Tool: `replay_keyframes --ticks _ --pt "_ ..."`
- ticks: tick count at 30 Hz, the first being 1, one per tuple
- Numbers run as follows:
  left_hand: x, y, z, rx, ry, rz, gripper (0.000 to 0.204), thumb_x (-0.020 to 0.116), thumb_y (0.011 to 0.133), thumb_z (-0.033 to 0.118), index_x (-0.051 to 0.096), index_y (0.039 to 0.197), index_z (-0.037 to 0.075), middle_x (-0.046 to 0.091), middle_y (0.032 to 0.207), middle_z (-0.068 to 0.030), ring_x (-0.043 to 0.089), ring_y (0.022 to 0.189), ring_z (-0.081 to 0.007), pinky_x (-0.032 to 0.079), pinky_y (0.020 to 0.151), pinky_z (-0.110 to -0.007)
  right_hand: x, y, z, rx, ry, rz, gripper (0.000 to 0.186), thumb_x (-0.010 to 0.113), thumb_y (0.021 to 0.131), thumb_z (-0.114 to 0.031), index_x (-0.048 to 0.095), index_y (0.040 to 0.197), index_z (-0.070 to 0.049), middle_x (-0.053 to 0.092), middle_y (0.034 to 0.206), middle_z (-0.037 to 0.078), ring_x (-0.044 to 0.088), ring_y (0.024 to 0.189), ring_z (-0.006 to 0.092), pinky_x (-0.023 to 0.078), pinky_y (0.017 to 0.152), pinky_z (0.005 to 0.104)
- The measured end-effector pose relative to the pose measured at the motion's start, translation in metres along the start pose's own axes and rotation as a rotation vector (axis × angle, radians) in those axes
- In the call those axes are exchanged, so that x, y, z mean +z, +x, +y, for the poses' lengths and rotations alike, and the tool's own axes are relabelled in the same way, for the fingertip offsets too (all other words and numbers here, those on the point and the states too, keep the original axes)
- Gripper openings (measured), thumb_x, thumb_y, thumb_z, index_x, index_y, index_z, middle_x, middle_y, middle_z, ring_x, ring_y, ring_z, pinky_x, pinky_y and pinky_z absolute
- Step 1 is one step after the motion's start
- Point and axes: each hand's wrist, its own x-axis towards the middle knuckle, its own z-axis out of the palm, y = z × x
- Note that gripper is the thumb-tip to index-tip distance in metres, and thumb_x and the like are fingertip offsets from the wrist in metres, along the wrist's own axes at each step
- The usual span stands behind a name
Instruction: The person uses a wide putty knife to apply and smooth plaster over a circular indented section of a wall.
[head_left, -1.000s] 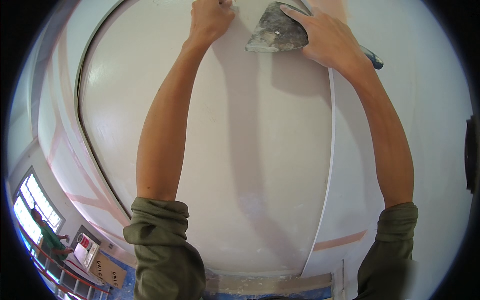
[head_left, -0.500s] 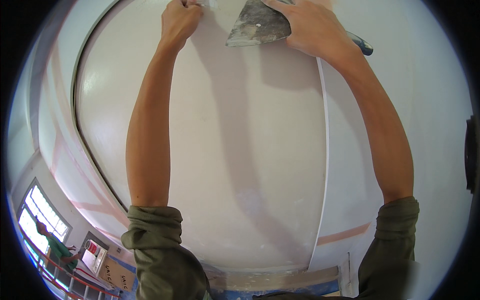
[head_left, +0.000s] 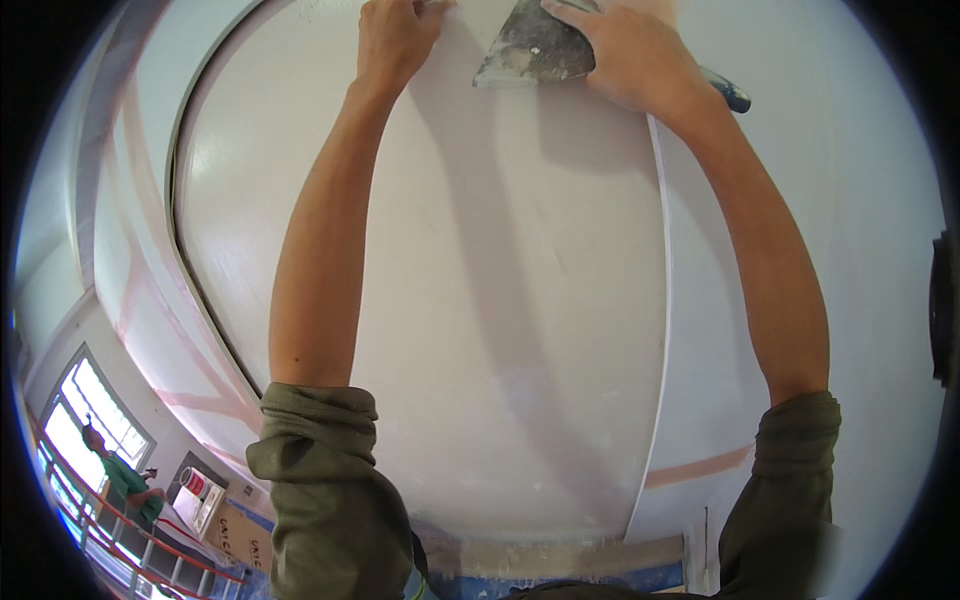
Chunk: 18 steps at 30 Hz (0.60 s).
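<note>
My right hand grips a wide putty knife, its thumb and fingers laid along the blade. The blade is dark grey metal, smeared with pale filler, and a dark blue handle end sticks out past the wrist. My left hand is raised at the top edge, left of the blade, with its fingers pinched together close to the wall panel. What those fingers hold, if anything, is cut off by the frame's edge. Behind both hands stands a large off-white panel, with the arms' shadows falling across it.
A dark gap curves along the panel's left side, and a white edge strip bounds its right. At lower left are a person in green, a red-and-grey ladder, a bucket and cardboard boxes.
Both hands appear slightly farther right, the left one more so. The putty knife has shifted right with my right hand. The whole background has also slid a little to the right.
</note>
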Motion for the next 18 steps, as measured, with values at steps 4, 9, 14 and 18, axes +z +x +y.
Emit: replay_keyframes --ticks 4,9,14,18 --pt "0.006 0.011 0.009 -0.088 -0.07 -0.03 0.019 0.062 0.09 0.007 0.073 0.089 -0.009 0.071 0.088 -0.0288 0.072 0.084 -0.039 0.056 0.078 -0.044 0.003 -0.006 0.006 -0.044 0.007 0.027 0.073 0.067 0.077 -0.011 0.054 0.149 -0.013 0.072 0.092 0.024 0.072 0.086 0.0394 0.058 0.079 0.048" --pt "-0.017 0.019 -0.005 -0.496 -0.062 -0.001 0.029 0.057 0.103 0.015 0.066 0.116 -0.01 0.073 0.105 -0.0206 0.072 0.091 -0.0267 0.059 0.077 -0.043 0.008 -0.005 0.008 -0.013 -0.033 -0.02 0.074 0.068 0.078 -0.013 0.053 0.15 -0.014 0.073 0.091 0.024 0.072 0.086 0.0392 0.058 0.08 0.0482" --pt "-0.069 0.033 -0.023 -0.539 -0.357 0.08 0.032 0.059 0.103 0.02 0.07 0.112 -0.009 0.073 0.106 -0.0207 0.072 0.089 -0.0269 0.061 0.081 -0.039 0.0 -0.007 0.009 -0.016 -0.041 0.024 0.072 0.067 0.079 -0.014 0.053 0.15 -0.014 0.073 0.092 0.023 0.073 0.088 0.0387 0.058 0.081 0.0477" --pt "-0.094 0.033 -0.026 -0.503 -0.46 -0.388 0.041 0.067 0.1 0.031 0.072 0.117 -0.006 0.073 0.111 -0.0209 0.071 0.095 -0.0308 0.059 0.088 -0.047 -0.008 -0.012 0.008 -0.048 -0.016 0.052 0.071 0.066 0.08 -0.012 0.053 0.15 -0.014 0.073 0.093 0.023 0.072 0.088 0.0387 0.058 0.08 0.0476"
